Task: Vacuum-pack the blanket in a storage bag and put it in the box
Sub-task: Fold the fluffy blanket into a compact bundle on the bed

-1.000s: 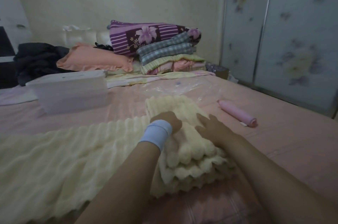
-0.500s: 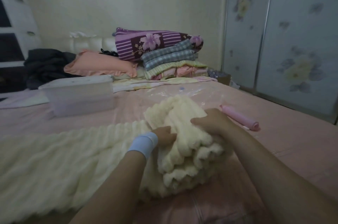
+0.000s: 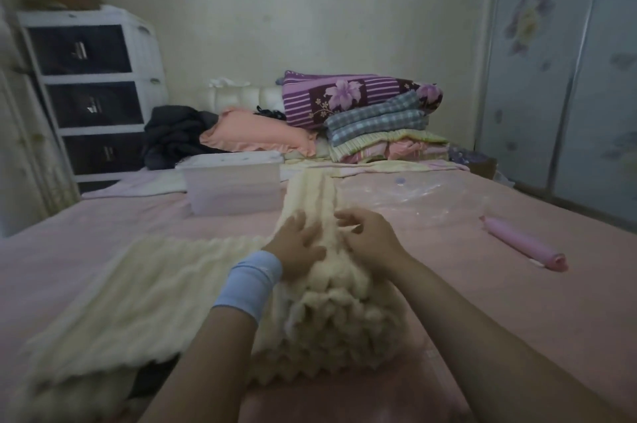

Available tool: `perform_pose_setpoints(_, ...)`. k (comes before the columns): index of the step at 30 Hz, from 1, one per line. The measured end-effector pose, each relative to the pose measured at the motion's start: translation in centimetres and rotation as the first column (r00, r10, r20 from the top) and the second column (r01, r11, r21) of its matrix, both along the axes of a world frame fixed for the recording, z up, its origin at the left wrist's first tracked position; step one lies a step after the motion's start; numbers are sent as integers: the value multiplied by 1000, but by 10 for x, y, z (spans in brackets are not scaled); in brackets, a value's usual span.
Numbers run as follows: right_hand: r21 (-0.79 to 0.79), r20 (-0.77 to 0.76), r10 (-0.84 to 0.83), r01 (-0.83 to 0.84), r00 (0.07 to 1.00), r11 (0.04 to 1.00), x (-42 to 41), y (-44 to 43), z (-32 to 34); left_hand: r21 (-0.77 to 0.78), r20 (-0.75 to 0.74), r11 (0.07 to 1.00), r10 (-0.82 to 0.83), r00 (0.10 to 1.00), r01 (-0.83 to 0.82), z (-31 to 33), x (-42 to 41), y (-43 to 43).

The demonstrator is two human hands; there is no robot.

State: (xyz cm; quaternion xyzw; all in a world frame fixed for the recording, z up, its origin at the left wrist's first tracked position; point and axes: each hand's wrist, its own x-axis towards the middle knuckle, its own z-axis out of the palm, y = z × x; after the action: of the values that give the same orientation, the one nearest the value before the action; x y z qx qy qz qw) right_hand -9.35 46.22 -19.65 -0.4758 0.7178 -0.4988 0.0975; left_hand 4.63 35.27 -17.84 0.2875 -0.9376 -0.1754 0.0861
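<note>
Grip: left hand point(image 3: 298, 245) spread flat, right hand point(image 3: 370, 238) pinching the blanket point(image 3: 331, 322); I judge its loose folds may spring open if either lifts.

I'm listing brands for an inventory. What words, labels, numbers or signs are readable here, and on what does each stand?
No text can be read anywhere.
Storage box lid: faint specks, too blurred to read.
Wristband, pink cylinder, cream blanket: no print visible.
Wardrobe doors: flower pictures only, no lettering.
</note>
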Motion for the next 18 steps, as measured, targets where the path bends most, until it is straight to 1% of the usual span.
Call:
perform_pose_setpoints(1,45,-149,-72,79,986,996,-1,-7,-2,-8,104,999,33,994,-32,-7,7,-5)
perform_pose_setpoints(2,139,-300,-72,118,951,983,-2,-13,-9,14,161,998,56,985,-59,-10,14,-11)
perform_pose_setpoints(3,279,-392,-11,130,920,952,-1,-17,-15,52,194,996,63,979,-74,-13,20,-15)
perform_pose_setpoints(4,383,-399,71,96,914,919,0,-22,-23,89,215,992,65,974,-86,-13,24,-21)
perform_pose_setpoints(5,458,-339,141,32,930,889,0,-27,-30,109,237,988,80,968,-108,-12,26,-26)
perform_pose_setpoints(6,497,-272,186,-27,944,867,-1,-32,-38,97,255,985,110,961,-139,-9,27,-31)
perform_pose_setpoints(7,523,-230,203,-55,952,851,-1,-36,-43,35,260,985,152,954,-166,-4,26,-33)
perform_pose_setpoints(8,548,-224,200,-46,954,835,-3,-39,-42,-81,225,978,207,952,-194,3,23,-35)
perform_pose_setpoints(9,586,-242,196,-18,950,810,-4,-42,-37,-219,154,949,265,952,-228,9,18,-39)
perform_pose_setpoints(10,618,-278,191,23,941,786,-4,-46,-29,-333,56,908,289,956,-255,15,11,-43)
perform_pose_setpoints(11,622,-327,178,70,928,780,-3,-50,-19,-382,-30,886,275,961,-265,20,1,-48)
perform_pose_setpoints(12,596,-391,142,133,909,792,-3,-57,-10,-379,-88,890,240,967,-255,24,-10,-54)
perform_pose_setpoints(13,542,-469,89,207,878,815,-2,-65,-2,-357,-111,905,205,972,-231,28,-20,-60)
perform_pose_setpoints(14,467,-553,23,287,833,837,-1,-75,1,-341,-98,920,167,981,-191,30,-32,-69)
perform_pose_setpoints(15,377,-612,-45,341,790,861,-2,-87,1,-336,-54,931,133,990,-144,29,-44,-81)
perform_pose_setpoints(16,280,-616,-112,351,779,894,-4,-99,-1,-337,-13,936,100,995,-98,24,-54,-96)
perform_pose_setpoints(17,220,-562,-140,311,815,925,-8,-111,-4,-326,30,942,90,995,-76,16,-62,-113)
perform_pose_setpoints(18,215,-480,-117,246,869,945,-13,-120,-6,-312,63,947,97,993,-72,3,-67,-128)
